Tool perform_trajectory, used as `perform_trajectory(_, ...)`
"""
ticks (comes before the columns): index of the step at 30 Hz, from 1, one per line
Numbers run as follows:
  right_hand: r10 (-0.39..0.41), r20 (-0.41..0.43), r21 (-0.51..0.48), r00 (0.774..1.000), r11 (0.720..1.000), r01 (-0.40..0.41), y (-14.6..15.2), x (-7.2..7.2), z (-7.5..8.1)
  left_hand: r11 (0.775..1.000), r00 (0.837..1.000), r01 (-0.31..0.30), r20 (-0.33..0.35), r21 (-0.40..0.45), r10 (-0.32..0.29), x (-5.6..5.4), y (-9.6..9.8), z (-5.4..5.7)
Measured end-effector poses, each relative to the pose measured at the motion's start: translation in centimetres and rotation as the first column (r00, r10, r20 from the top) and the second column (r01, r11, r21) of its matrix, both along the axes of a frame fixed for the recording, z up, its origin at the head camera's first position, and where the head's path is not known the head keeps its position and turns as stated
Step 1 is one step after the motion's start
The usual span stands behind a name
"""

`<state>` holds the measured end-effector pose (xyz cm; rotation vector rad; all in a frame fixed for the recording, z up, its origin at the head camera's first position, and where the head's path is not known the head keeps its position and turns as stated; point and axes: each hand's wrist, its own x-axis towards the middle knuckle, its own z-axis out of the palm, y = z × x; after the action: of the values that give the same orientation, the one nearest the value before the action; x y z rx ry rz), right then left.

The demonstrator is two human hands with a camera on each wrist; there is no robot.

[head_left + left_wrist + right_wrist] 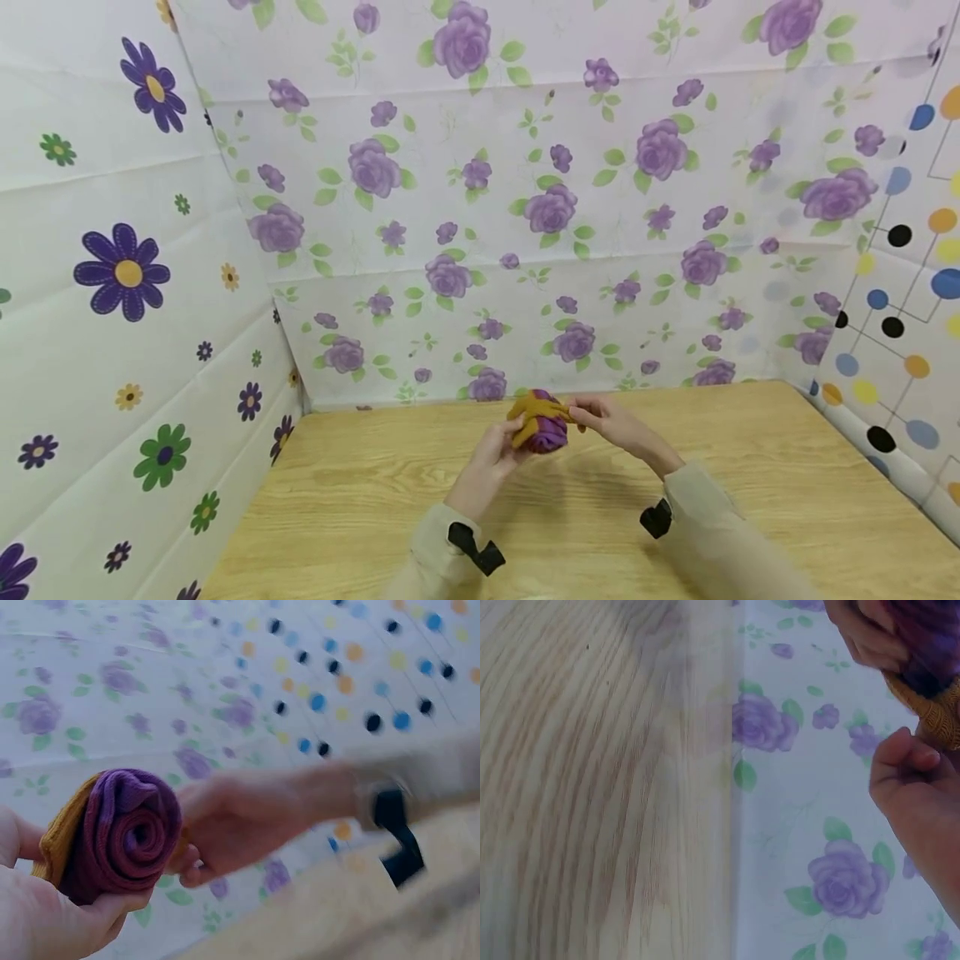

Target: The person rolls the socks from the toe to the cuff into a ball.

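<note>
A rolled-up sock (550,436), purple with a mustard-yellow part, is held up over the table in the head view. My left hand (489,462) grips the roll from its left side, thumb and fingers around it. From the right, my right hand (618,427) pinches the mustard-yellow end, which is drawn out sideways. In the left wrist view the spiral end of the sock roll (136,834) faces the camera, with a yellow layer along its left side. Ribbed yellow knit (941,718) shows beside the right fingertips in the right wrist view.
A light wood-grain table (360,500) lies beneath both hands. Behind it hangs a sheet with purple roses (551,208); a daisy-print sheet (67,350) is on the left and a dotted one (892,350) on the right. Black straps (656,518) hang at both wrists.
</note>
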<state>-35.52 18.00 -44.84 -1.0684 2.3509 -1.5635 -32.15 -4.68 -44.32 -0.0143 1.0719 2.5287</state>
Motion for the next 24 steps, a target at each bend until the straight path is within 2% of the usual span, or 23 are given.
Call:
perform_trajectory(2, -0.002, -0.049, -0.036, 0.999, 0.999, 0.000, -0.5, 0.3, 0.1, 0.992, 0.998, -0.058, 0.044, 0.113, 0.054, -0.4, 0.0, 0.4)
perform_trajectory(4, -0.025, -0.120, -0.065, 0.993, 0.998, 0.017, -1.1, 0.7, 0.1, 0.975, 0.992, -0.114, 0.073, 0.192, 0.101, -0.9, 0.2, 0.7)
perform_trajectory(6, -0.071, -0.200, -0.087, 0.977, 0.995, 0.054, -1.7, 1.0, 0.2, 0.964, 0.988, -0.144, 0.081, 0.224, 0.129, -1.2, 0.5, 1.0)
perform_trajectory(7, -0.112, -0.249, -0.091, 0.962, 0.992, 0.092, -2.1, 1.1, 0.2, 0.961, 0.987, -0.156, 0.082, 0.229, 0.141, -1.4, 0.6, 1.1)
perform_trajectory(9, -0.208, -0.350, -0.102, 0.914, 0.978, 0.183, -2.8, 1.3, 0.2, 0.961, 0.985, -0.170, 0.078, 0.217, 0.157, -1.8, 1.0, 1.3)
perform_trajectory(13, -0.363, -0.495, -0.166, 0.789, 0.931, 0.325, -4.1, 1.4, 0.1, 0.954, 0.982, -0.184, 0.090, 0.238, 0.167, -2.0, 1.8, 1.5)
perform_trajectory(14, -0.381, -0.519, -0.183, 0.765, 0.924, 0.336, -4.4, 1.3, 0.1, 0.952, 0.982, -0.183, 0.093, 0.243, 0.165, -2.0, 1.9, 1.5)
perform_trajectory(16, -0.402, -0.548, -0.215, 0.734, 0.915, 0.341, -4.9, 1.2, 0.1, 0.948, 0.984, -0.170, 0.095, 0.268, 0.150, -2.0, 1.9, 1.6)
perform_trajectory(18, -0.403, -0.568, -0.238, 0.718, 0.915, 0.326, -5.3, 1.2, 0.2, 0.948, 0.990, -0.128, 0.087, 0.291, 0.107, -1.9, 1.7, 1.6)
perform_trajectory(20, -0.400, -0.576, -0.255, 0.713, 0.917, 0.307, -5.5, 1.2, 0.4, 0.959, 0.995, -0.078, 0.081, 0.273, 0.057, -1.8, 1.3, 1.5)
perform_trajectory(22, -0.406, -0.568, -0.278, 0.716, 0.913, 0.298, -5.6, 1.4, 0.7, 0.974, 0.997, -0.016, 0.074, 0.224, 0.000, -1.7, 0.6, 1.5)
perform_trajectory(24, -0.429, -0.545, -0.296, 0.721, 0.902, 0.313, -5.5, 1.6, 1.1, 0.990, 0.997, 0.039, 0.066, 0.136, -0.049, -1.6, 0.0, 1.4)
